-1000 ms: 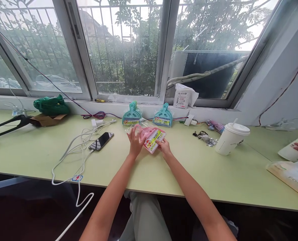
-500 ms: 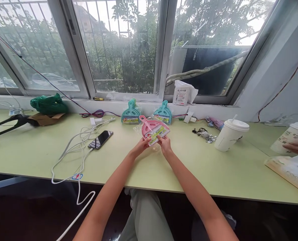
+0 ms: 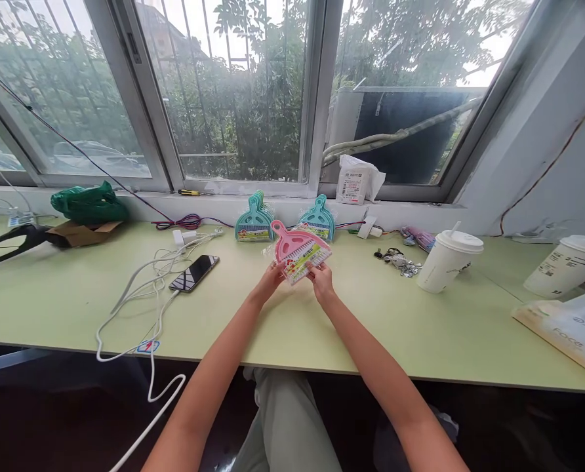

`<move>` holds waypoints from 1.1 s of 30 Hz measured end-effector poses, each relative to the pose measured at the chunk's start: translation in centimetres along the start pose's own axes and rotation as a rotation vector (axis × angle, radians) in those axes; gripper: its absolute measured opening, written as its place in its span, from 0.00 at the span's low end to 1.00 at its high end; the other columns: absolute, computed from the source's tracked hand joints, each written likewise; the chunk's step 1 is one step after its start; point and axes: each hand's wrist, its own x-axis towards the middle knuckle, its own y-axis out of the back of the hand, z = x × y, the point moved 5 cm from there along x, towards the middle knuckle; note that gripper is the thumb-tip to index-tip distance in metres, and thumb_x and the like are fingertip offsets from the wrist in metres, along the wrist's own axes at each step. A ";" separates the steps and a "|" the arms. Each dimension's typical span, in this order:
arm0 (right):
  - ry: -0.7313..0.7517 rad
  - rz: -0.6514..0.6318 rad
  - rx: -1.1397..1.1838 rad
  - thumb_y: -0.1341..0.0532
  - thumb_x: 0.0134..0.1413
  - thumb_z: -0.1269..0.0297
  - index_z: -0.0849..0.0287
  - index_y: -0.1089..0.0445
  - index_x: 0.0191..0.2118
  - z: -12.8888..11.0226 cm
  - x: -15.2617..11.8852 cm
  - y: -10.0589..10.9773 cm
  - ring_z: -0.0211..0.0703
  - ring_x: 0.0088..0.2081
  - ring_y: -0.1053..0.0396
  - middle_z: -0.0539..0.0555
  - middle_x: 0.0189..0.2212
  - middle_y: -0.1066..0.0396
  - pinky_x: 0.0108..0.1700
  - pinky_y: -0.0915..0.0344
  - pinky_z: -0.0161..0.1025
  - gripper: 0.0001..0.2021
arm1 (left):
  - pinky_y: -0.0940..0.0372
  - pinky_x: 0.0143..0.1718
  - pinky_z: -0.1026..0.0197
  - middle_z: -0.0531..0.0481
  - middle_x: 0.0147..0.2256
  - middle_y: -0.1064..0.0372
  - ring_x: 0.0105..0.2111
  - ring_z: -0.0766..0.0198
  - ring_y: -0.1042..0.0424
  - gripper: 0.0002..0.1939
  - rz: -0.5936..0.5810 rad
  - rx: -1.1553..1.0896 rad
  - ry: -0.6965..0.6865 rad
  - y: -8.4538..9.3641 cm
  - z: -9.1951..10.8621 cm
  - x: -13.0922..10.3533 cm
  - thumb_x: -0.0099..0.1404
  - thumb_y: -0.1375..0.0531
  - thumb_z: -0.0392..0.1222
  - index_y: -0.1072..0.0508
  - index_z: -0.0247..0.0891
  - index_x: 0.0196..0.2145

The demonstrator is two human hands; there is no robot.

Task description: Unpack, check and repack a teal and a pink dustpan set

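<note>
A pink dustpan and brush set [image 3: 300, 250] in clear plastic wrap is held tilted over the table, its handle pointing up and to the left. My left hand [image 3: 271, 280] closes on its lower left edge. My right hand [image 3: 321, 278] grips the lower right edge, thumb over the green label. Just behind it, a stack of teal dustpan sets [image 3: 254, 219] leans against the wall under the window. A second teal stack [image 3: 322, 213] stands to the right, partly hidden by the pink set.
Left on the table lie a phone [image 3: 195, 273], a tangle of white cables [image 3: 145, 288] and a green bag [image 3: 90, 202]. To the right are keys [image 3: 404, 263], a lidded cup [image 3: 450, 261], another cup [image 3: 565, 265] and a tissue pack [image 3: 568, 331]. The table's front edge [image 3: 302, 368] runs before my legs.
The pink set has tilted slightly and shifted a little up and left in my hands. Another person's hand on the far-right cup has gone from view. The whole view has moved slightly.
</note>
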 end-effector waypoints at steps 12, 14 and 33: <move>-0.058 -0.185 -0.566 0.42 0.55 0.67 0.62 0.28 0.39 -2.7 1.4 1.7 0.47 0.38 0.26 0.61 0.37 0.25 0.45 0.29 0.46 0.08 | 0.29 0.35 0.58 0.41 0.43 0.27 0.40 0.55 0.26 0.22 0.407 0.016 0.161 4.4 -0.2 0.2 0.53 0.42 0.39 0.31 0.33 0.47; 0.268 -0.161 -0.797 0.41 0.50 0.75 0.56 0.28 0.44 -4.8 1.2 2.1 0.49 0.51 0.32 0.57 0.49 0.29 0.53 0.35 0.49 0.15 | 0.28 0.37 0.57 0.40 0.43 0.27 0.42 0.54 0.26 0.20 0.433 -0.006 0.181 5.3 0.0 0.2 0.54 0.44 0.39 0.31 0.32 0.46; 0.405 -0.054 -0.718 0.33 0.43 0.65 0.54 0.25 0.41 -3.6 2.6 3.4 0.46 0.52 0.36 0.56 0.51 0.35 0.54 0.37 0.44 0.14 | 0.31 0.26 0.60 0.39 0.37 0.27 0.25 0.61 0.26 0.29 -0.049 0.136 0.326 2.2 0.0 -1.4 0.58 0.39 0.45 0.38 0.34 0.55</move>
